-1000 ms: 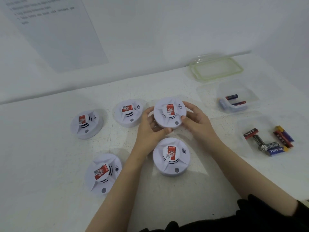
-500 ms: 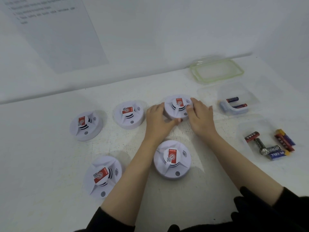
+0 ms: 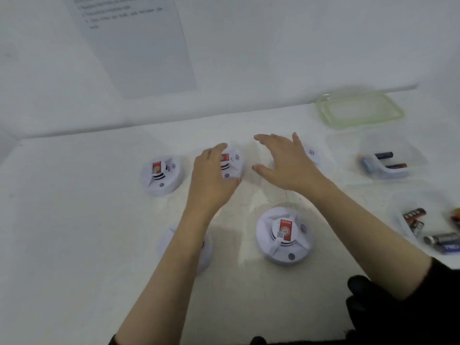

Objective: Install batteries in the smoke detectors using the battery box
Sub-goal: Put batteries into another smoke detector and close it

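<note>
The far-right smoke detector (image 3: 311,153), which both hands were setting down on the table (image 3: 74,220) half a second ago, is now lying free there. It is half hidden behind the right hand (image 3: 286,165). This hand is lifting away with its fingers straight and spread, and it is holding nothing.

The left hand (image 3: 212,178) is moving left, over the neighbouring smoke detector (image 3: 232,161) in the far row. Its fingers are curving around this one, but the blur is not letting me tell whether they are already gripping it.

I am judging that the person is finished with one unit and is taking the next one.

The battery box (image 3: 384,165) is standing at the far right with a few cells inside. More loose batteries (image 3: 440,240) are lying nearer on the right, well apart from both hands.
</note>
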